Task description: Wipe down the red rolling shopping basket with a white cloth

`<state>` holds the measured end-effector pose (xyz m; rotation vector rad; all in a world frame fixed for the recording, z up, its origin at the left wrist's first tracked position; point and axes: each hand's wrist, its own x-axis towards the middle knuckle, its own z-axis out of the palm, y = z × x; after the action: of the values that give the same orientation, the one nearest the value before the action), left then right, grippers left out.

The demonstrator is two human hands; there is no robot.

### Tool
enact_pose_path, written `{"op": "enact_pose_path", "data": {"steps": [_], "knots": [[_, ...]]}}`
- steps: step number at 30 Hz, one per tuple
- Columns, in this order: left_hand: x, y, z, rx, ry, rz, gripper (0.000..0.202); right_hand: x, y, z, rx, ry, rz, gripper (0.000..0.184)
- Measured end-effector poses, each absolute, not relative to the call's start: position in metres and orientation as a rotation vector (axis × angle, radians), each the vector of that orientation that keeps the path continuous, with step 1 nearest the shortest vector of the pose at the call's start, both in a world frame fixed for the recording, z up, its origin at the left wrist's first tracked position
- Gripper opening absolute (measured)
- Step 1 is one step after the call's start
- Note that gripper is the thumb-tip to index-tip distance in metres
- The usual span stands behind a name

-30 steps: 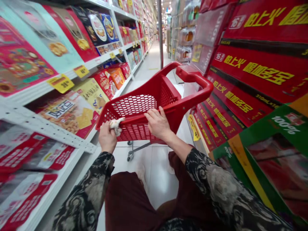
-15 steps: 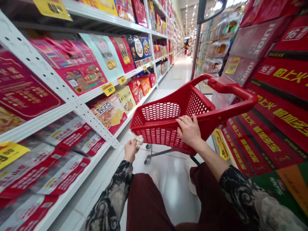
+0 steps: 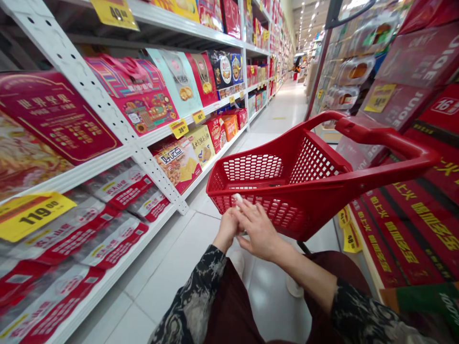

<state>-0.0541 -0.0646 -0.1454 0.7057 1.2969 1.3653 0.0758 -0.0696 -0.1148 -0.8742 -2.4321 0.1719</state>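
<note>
White tissue (image 3: 237, 198) pinched in left hand (image 3: 226, 229); right hand (image 3: 260, 233) open beside it; one red cart (image 3: 315, 184) behind.

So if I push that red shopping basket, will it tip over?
The red plastic shopping basket looks light for its size, since its walls are full of holes. It would probably glide easily over the smooth tile floor. It might tip if yanked hard by its long handle, which sticks far out.

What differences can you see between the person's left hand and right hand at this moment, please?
The left hand is curled around a small pale crumpled piece, while the right hand has open, spread fingers and seems to hold nothing. Both are bare, held in front of the red shopping basket.
</note>
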Motion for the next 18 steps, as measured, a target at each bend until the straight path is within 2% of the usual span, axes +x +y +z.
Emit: {"op": "enact_pose_path", "data": {"steps": [3,8,11,15,18], "knots": [[-0.058,-0.078,-0.149,0.631,1.136,1.242,0.012,0.059,-0.073,-0.15,-0.905,-2.507,0.363,0.072],[-0.078,-0.092,-0.151,0.462,1.135,1.094,0.025,0.053,-0.064,-0.185,-0.847,-2.421,0.308,0.069],[-0.083,-0.091,-0.145,0.486,1.143,1.16,0.028,0.046,-0.059,-0.184,-0.866,-2.354,0.2,0.059],[-0.094,-0.086,-0.145,0.398,1.149,1.285,0.015,0.027,-0.041,-0.166,-0.714,-2.383,0.058,0.043],[-0.108,-0.085,-0.159,0.332,1.371,1.375,0.016,0.008,-0.021,-0.146,-0.567,-2.427,-0.082,0.04]]}}
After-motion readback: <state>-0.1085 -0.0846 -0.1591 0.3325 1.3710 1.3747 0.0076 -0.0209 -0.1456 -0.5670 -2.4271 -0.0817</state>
